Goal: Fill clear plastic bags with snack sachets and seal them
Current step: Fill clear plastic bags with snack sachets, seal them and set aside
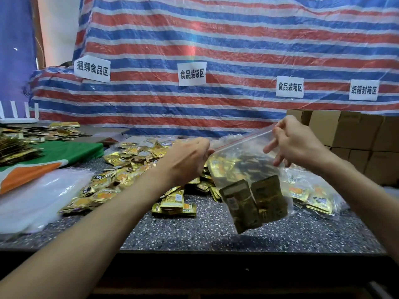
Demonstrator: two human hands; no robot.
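A clear zip bag (241, 160) with a red seal strip hangs in the air above the speckled table (205, 231). Several gold snack sachets (254, 199) lie at its bottom. My left hand (185, 158) pinches the left end of the bag's top edge. My right hand (295, 143) pinches the right end, held higher, so the top edge slopes up to the right. A heap of loose gold sachets (133, 169) covers the table behind and left of the bag.
A stack of empty clear bags (36, 197) lies at the left. A filled bag (313, 195) rests at the right. Cardboard boxes (356, 139) stand at the back right. A striped tarp (216, 61) with paper labels hangs behind. Green and orange cloth (54, 156) lies far left.
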